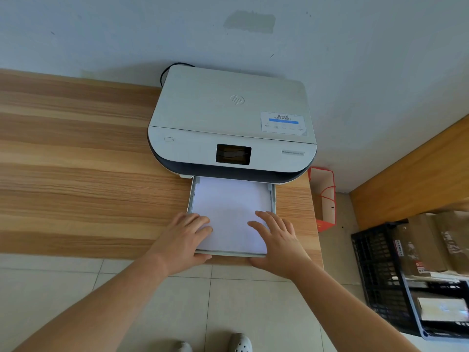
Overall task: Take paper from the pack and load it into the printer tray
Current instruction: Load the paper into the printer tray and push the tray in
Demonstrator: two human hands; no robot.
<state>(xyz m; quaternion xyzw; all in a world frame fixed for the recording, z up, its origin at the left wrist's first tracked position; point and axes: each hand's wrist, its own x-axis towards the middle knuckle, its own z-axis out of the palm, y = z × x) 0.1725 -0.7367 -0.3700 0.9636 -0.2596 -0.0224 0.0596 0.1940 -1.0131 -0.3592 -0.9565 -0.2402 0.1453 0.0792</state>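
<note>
Both hands, left hand point(184, 241) and right hand point(276, 243), press paper point(229, 212) in the HP printer point(232, 123) tray point(273, 196).

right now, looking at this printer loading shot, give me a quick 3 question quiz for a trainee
1. True or false: the paper tray is pushed fully shut inside the printer.
2. Multiple choice: where do the hands rest? A) on the printer lid B) flat on the white paper in the tray C) on the black crate
3. Fill in: the red and white paper bag stands on the floor beside the wooden ____.

Key:
1. False; the tray is pulled out toward the person, with paper in it.
2. B; the left hand and the right hand both lie open, palms down, on the stack's near end.
3. table
</note>
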